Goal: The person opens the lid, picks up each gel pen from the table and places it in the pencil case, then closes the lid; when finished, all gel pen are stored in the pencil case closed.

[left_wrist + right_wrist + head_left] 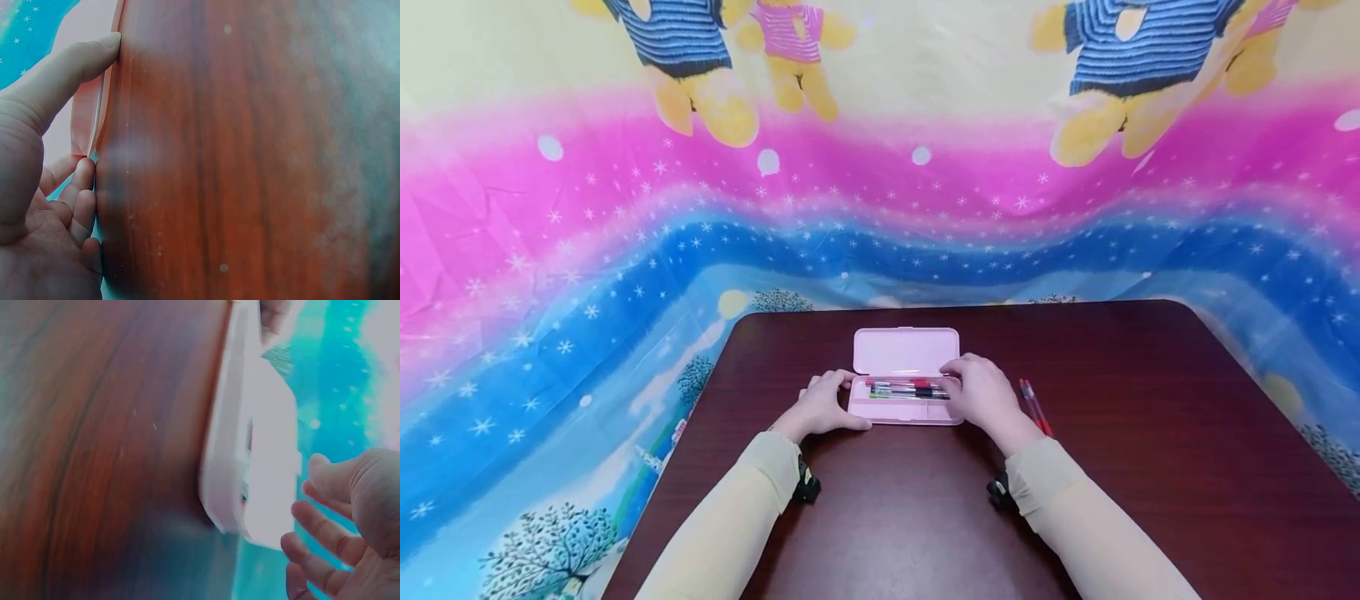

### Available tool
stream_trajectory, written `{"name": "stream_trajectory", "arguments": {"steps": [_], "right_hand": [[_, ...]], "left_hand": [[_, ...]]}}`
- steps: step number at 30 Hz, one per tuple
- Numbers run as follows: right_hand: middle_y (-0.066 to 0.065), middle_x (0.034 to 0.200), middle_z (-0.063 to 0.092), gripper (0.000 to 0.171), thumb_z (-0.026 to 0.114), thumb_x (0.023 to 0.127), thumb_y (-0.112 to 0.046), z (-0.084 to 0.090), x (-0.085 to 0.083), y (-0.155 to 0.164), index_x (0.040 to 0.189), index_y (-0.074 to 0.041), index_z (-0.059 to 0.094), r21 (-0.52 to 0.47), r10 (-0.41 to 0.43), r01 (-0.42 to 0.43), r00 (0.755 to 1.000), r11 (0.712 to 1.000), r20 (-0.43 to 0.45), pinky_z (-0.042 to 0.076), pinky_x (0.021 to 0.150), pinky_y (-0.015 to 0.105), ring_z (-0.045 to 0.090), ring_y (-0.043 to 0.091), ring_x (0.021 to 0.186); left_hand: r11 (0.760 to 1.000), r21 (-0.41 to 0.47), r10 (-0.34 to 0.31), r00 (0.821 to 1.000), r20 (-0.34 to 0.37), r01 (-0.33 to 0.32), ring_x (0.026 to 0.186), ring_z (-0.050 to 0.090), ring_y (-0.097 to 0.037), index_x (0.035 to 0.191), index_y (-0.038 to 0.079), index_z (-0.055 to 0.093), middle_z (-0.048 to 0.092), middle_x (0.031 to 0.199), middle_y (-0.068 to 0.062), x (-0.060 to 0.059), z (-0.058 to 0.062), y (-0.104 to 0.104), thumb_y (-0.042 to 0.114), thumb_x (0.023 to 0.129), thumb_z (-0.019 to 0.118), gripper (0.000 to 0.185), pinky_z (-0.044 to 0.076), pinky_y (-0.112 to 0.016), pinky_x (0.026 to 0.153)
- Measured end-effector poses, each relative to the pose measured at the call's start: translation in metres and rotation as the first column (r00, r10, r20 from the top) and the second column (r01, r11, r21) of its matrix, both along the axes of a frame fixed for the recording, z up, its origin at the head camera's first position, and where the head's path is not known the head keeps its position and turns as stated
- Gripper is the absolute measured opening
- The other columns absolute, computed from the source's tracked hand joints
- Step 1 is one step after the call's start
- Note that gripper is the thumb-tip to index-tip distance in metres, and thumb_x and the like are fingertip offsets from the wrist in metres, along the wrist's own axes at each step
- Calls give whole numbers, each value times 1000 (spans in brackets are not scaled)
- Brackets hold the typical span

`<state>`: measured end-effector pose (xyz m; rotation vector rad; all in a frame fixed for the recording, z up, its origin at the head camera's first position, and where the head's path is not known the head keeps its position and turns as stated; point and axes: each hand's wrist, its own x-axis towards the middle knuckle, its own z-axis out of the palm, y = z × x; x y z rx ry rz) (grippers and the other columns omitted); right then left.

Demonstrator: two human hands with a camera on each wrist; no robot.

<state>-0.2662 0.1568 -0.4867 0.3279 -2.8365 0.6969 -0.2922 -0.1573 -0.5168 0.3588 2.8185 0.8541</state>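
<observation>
A pink pencil case (891, 411) lies on the table with its lid (906, 350) swung back. Several pens (898, 390), red, black and green among them, lie in its long rear compartment. My left hand (820, 408) grips the case's left end, thumb at the front edge and fingers round toward the back; the left wrist view shows this thumb (94, 56) on the rim. My right hand (988, 396) is over the case's right end, near the lid hinge. Seen from the right wrist, its fingers (325, 531) are loosely bent with nothing between them.
Two red pens (1033, 406) lie on the dark brown table (1120, 500), just right of my right hand. A patterned cloth (880, 200) with bears and snowflakes hangs behind the table and along its sides.
</observation>
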Motion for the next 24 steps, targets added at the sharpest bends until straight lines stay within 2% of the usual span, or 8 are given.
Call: {"name": "stream_trajectory", "arguments": {"steps": [4, 7, 9, 14, 18, 24], "right_hand": [[20, 127, 77, 35, 77, 103, -31, 7, 16, 33, 129, -8, 80, -40, -93, 93, 996, 995, 9, 57, 104, 61, 73, 44, 118], [24, 130, 76, 39, 74, 105, -31, 11, 29, 60, 133, -4, 76, -48, -178, 183, 980, 982, 88, 56, 103, 64, 71, 46, 120], [25, 127, 76, 42, 73, 105, -32, 12, 36, 76, 134, -1, 74, -44, -212, 222, 964, 974, 160, 57, 100, 63, 72, 45, 115], [26, 118, 76, 47, 74, 104, -33, 7, 50, 100, 134, 3, 70, -19, -241, 259, 920, 966, 310, 60, 87, 57, 71, 37, 96], [25, 112, 75, 49, 75, 103, -32, 1, 60, 114, 133, 6, 69, 3, -279, 298, 890, 955, 360, 60, 78, 50, 68, 33, 89], [21, 104, 77, 43, 74, 103, -29, -5, 67, 122, 128, 7, 73, 4, -293, 314, 883, 949, 366, 56, 73, 45, 65, 31, 85]], "left_hand": [[1000, 8, -7, 1000, 5, 7, 134, 50, -30, 148, 17, 60, 64, 138, -5, -1, 1, 1, 54, 72, 101, 94, 40, -59, 114], [1000, 11, -9, 1000, 5, 9, 134, 49, -30, 149, 17, 59, 64, 140, -6, -1, 2, 0, 54, 73, 100, 95, 40, -60, 114], [1000, 9, 2, 1000, -1, -2, 134, 49, -30, 149, 17, 59, 64, 140, -6, -1, 2, -3, 54, 72, 101, 95, 39, -60, 115], [1000, 6, 14, 1000, -13, -14, 134, 49, -30, 149, 17, 59, 64, 140, -6, -1, 0, -7, 53, 72, 101, 95, 40, -61, 114], [1000, 14, -9, 1000, 3, 9, 135, 49, -30, 150, 16, 59, 64, 141, -7, -1, -2, -4, 54, 73, 100, 96, 39, -61, 114], [1000, 24, -3, 1000, 5, 3, 134, 49, -30, 149, 18, 60, 64, 139, -6, 1, -4, 0, 53, 71, 101, 95, 39, -61, 115]]}}
